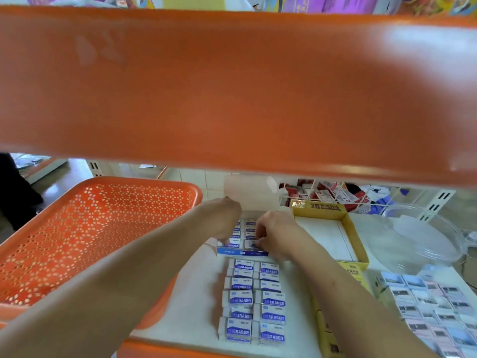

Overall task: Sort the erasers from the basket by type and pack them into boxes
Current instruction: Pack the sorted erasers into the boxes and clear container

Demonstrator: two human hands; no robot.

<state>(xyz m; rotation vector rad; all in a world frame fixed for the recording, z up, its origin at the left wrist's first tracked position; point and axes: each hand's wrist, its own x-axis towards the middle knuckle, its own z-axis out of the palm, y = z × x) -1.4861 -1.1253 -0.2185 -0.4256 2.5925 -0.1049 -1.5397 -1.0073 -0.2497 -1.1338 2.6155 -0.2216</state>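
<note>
Orange basket (98, 228), left of blue box (242, 252): apparently emptied. Pastel erasers (433, 306), far right of it: unpacked. Yellow box (346, 228), just right: unfilled. Blue ERASER rows (253, 301), just in front: waiting. Blue box part-filled. Right hand (273, 233) pinching eraser (251, 244) inside; left hand (222, 220) grip: cannot tell.

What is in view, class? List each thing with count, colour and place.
Orange perforated plastic basket: one, orange, left.
Blue-and-white wrapped erasers: about twelve, two columns, centre front.
Blue cardboard box: one, holding more such erasers, under the hands.
Yellow cardboard box: one, open, right of the hands.
Pastel wrapped erasers: many, pink, blue, white, front right.
Clear plastic dish: one, transparent, far right.
Red-and-white packets: several, behind the yellow box.
Orange shelf edge: one, blurred, across the top.
Left hand, right hand: both at the blue box; grip unclear.
</note>
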